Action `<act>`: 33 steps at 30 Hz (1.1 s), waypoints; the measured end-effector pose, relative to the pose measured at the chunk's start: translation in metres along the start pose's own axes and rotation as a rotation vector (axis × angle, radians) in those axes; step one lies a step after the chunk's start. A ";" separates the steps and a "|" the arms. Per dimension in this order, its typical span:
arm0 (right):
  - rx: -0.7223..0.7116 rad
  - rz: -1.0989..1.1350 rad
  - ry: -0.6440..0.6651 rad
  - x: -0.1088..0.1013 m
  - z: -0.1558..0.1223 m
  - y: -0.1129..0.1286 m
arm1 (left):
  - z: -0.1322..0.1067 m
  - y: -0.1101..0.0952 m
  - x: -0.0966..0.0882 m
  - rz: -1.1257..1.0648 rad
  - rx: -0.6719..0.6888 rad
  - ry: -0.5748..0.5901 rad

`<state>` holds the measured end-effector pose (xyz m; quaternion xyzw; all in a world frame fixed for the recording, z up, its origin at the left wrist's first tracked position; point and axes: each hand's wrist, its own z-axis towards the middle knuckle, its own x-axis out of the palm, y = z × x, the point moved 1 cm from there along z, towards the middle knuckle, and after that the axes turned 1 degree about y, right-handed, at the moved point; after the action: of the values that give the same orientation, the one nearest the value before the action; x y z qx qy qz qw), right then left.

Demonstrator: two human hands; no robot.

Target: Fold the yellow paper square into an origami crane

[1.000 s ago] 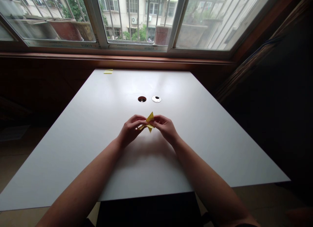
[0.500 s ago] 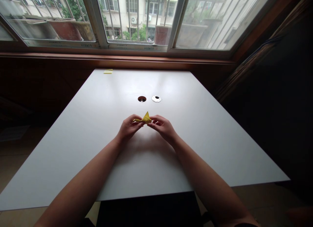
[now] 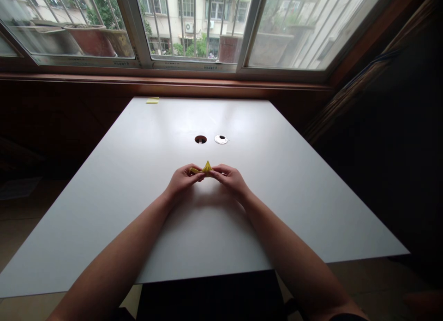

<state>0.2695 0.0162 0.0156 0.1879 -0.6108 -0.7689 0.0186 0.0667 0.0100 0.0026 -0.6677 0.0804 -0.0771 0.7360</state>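
A small folded piece of yellow paper [image 3: 206,168] sits between my two hands over the middle of the white table [image 3: 145,182]. My left hand [image 3: 182,180] pinches its left end with fingers closed. Closed fingers of my right hand [image 3: 230,179] pinch the right side of the yellow paper. Only a small yellow peak and a strip show above my fingertips; the remainder of the paper is hidden by my fingers.
Past my hands the table has a round cable hole [image 3: 200,139] and a white round cap [image 3: 220,139] beside it. A yellow pad of paper [image 3: 152,100] lies at the far left edge. A wooden sill and barred window run behind the table.
The paper stood up taller with points above and below my fingers; now it is pressed lower and flatter, and both hands have drawn slightly closer together.
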 end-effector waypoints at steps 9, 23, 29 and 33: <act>-0.078 0.018 -0.117 0.006 -0.002 0.000 | 0.001 -0.006 0.004 -0.035 -0.080 0.033; -0.073 -0.080 -0.100 0.005 0.000 0.004 | 0.002 -0.006 0.004 0.094 0.023 0.048; -0.015 -0.063 -0.102 0.004 0.000 0.004 | 0.001 -0.002 0.003 0.100 0.038 0.012; -0.008 -0.050 -0.107 0.004 0.000 0.004 | 0.001 -0.003 0.003 0.121 0.058 0.023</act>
<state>0.2653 0.0142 0.0179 0.1616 -0.6031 -0.7805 -0.0327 0.0695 0.0097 0.0061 -0.6393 0.1266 -0.0425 0.7573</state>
